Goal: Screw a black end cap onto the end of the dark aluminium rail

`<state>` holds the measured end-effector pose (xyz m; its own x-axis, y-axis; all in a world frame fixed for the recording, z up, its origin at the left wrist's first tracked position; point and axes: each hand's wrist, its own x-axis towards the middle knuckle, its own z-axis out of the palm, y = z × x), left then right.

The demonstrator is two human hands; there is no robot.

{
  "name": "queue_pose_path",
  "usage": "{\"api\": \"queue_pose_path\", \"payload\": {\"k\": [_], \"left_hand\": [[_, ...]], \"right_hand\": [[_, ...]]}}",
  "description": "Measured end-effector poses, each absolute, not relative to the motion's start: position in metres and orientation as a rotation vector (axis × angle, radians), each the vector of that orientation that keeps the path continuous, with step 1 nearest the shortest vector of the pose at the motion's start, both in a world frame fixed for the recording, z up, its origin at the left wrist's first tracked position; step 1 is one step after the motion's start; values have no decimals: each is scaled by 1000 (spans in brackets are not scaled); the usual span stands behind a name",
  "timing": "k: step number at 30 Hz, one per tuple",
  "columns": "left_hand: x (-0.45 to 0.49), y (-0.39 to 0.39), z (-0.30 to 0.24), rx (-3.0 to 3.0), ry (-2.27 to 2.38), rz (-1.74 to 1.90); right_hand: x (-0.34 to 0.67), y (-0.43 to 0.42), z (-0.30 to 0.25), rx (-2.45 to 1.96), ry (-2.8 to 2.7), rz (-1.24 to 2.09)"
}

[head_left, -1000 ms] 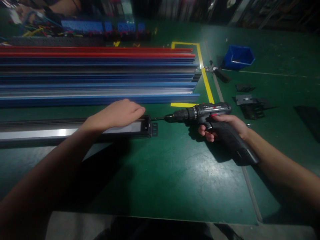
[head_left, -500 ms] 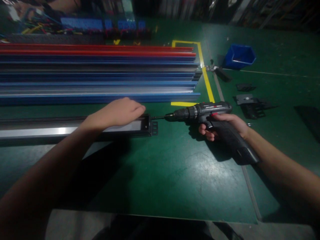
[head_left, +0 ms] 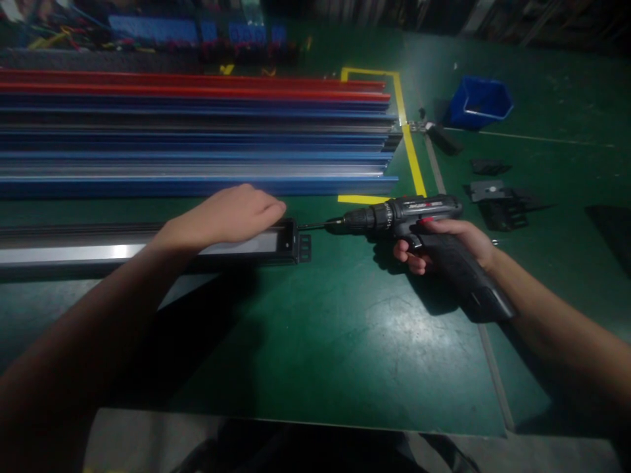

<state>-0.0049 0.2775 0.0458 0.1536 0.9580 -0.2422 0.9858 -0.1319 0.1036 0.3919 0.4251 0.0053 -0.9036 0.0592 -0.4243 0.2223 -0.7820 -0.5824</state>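
My right hand (head_left: pixel 458 240) is wrapped around the handle of a black cordless drill (head_left: pixel 428 209), which points left. Its long thin bit (head_left: pixel 315 225) meets the black end cap (head_left: pixel 296 240) of a long black-and-silver metal profile (head_left: pixel 246 248) lying on the table. The end cap has a small slotted tab on its outer side. Over the profile, close to that end, my left hand (head_left: pixel 236 213) is closed on it from above. Its fingertips are hidden on the far side, with the thumb pointing toward the cap.
Behind the profile lie several long blue, black and red rails (head_left: pixel 197 151). Yellow tape (head_left: pixel 413 161) marks the table near their ends. To the right are a toggle clamp (head_left: pixel 441 136), a blue bin (head_left: pixel 480 104) and black brackets (head_left: pixel 500 203). Wires and blue parts (head_left: pixel 152 29) sit at the back.
The whole view has shifted slightly, with the things on the table appearing a little higher. Both hands keep their hold, and the drill bit stays at the end cap.
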Motion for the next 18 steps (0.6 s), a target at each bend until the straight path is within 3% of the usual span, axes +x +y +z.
{"api": "queue_pose_path", "payload": {"k": [18], "left_hand": [[-3, 277, 48, 2221, 1889, -179]], "right_hand": [[391, 428, 0, 536, 960, -2828]]}}
